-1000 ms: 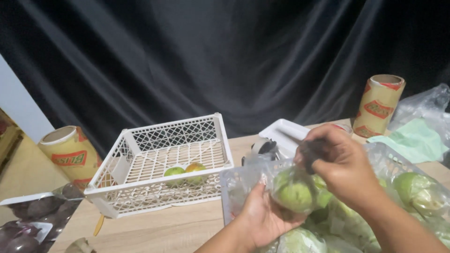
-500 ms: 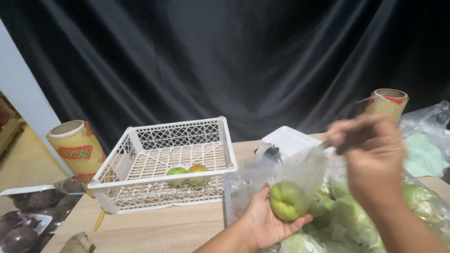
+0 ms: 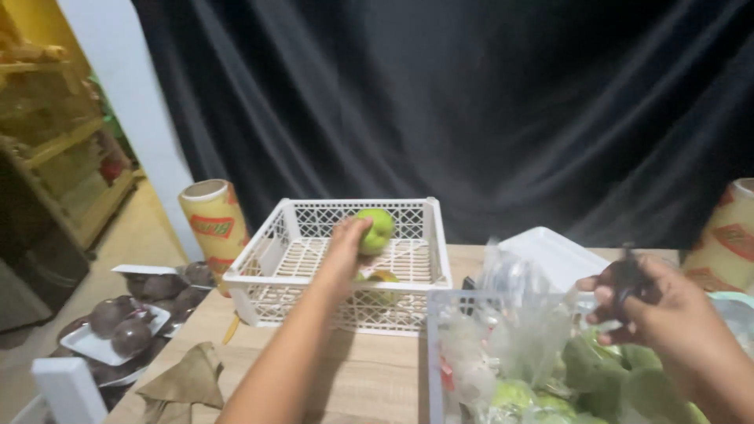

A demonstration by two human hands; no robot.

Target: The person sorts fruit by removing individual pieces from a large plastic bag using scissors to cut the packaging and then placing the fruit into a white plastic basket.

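Note:
My left hand (image 3: 346, 238) is stretched out over the white lattice basket (image 3: 263, 260) and grips a green round fruit (image 3: 378, 228) above it. A greenish-yellow fruit (image 3: 382, 277) lies on the basket's floor just below. My right hand (image 3: 649, 301) hovers at the right, fingers curled around a small dark tool (image 3: 626, 275), above a clear bin (image 3: 440, 345) of green fruits (image 3: 516, 391) in crinkled clear plastic wrap (image 3: 522, 334).
A roll of film (image 3: 210, 222) stands left of the basket, another roll (image 3: 729, 235) at the far right. A white foam tray (image 3: 552, 254) lies behind the bin. Wrapped trays of dark purple fruit (image 3: 122, 327) and a brown cloth (image 3: 188, 378) sit at the lower left.
My left hand has carried the green fruit from the bin leftwards over the white basket. My right hand has dropped lower, still over the bin. The view has shifted left.

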